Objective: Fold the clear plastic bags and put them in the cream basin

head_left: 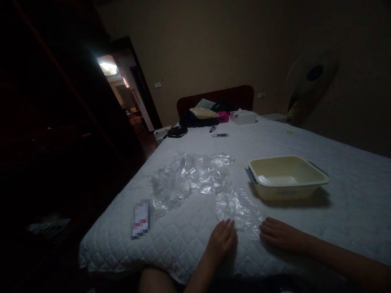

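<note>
Several thin clear plastic bags (195, 173) lie crumpled and spread over the white quilted bed. One sheet of clear plastic (236, 209) reaches down between my two hands. My left hand (222, 236) rests at its lower left edge, fingers stretched out and holding nothing. At the lower right edge of the same plastic lies my right hand (279, 234), palm down with fingers extended, its tips touching or very near the film. Beyond my right hand stands a cream plastic basin (288, 191) with grey handles; no contents show inside.
A blurred-out white packet (141, 219) lies at the left. Farther back are a small dark pen-like item (220, 135), a black bag (177, 132), piled clothes (201, 116) and a white box (243, 117). A standing fan (314, 73) is at the right.
</note>
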The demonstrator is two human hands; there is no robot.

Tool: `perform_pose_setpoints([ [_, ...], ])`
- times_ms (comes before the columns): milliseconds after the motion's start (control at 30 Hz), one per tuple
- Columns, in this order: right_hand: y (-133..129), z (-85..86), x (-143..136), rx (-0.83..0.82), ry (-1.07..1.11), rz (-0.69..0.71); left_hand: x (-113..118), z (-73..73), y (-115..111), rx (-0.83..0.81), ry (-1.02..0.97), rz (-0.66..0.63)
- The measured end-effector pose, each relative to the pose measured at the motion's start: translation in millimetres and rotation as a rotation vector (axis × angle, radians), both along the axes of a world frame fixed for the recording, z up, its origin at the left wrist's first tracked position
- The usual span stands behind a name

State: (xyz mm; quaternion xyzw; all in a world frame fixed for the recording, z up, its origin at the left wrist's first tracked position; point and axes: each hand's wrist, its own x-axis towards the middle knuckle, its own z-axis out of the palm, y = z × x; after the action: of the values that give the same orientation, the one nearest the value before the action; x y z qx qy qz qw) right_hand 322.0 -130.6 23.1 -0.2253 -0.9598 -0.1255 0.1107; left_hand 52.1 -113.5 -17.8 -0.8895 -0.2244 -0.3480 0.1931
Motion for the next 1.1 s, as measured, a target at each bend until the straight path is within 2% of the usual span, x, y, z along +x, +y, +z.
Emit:
perform_pose_setpoints([
  [100, -6.4, -2.8, 3.0, -0.025, 0.036, 0.012, 15.6, -3.2, -3.7, -0.021, -0.005, -0.047],
  [200, -10.4, -1.5, 0.0, -0.129, 0.085, 0.025, 26.8, -10.9, -3.7, -0.071, 0.031, -0.052],
  [367, -12.4, -4.2, -7.4, -0.274, 0.118, -0.022, 30.3, -18.6, -3.4, -0.158, 0.087, -0.039],
  [467, -8.7, -12.0, -12.6, -0.254, 0.156, -0.114, 28.9, -19.2, -4.1, -0.173, 0.110, -0.036],
  [567, -2.0, -16.5, -19.0, -0.276, 0.241, -0.311, 28.6, -19.7, -4.6, -0.187, 0.122, -0.030],
  [633, 3.1, -15.1, -22.6, -0.308, 0.304, -0.389, 29.0, -20.7, -4.6, -0.194, 0.112, -0.029],
  [833, 20.9, -4.1, -29.1, -0.389, 0.424, -0.484, 29.4, -22.9, -4.0, -0.184, 0.093, -0.033],
  [1100, 41.9, -6.5, -38.0, -0.440, 0.352, -0.514, 29.9, -22.3, -4.4, -0.190, 0.113, -0.029],
])
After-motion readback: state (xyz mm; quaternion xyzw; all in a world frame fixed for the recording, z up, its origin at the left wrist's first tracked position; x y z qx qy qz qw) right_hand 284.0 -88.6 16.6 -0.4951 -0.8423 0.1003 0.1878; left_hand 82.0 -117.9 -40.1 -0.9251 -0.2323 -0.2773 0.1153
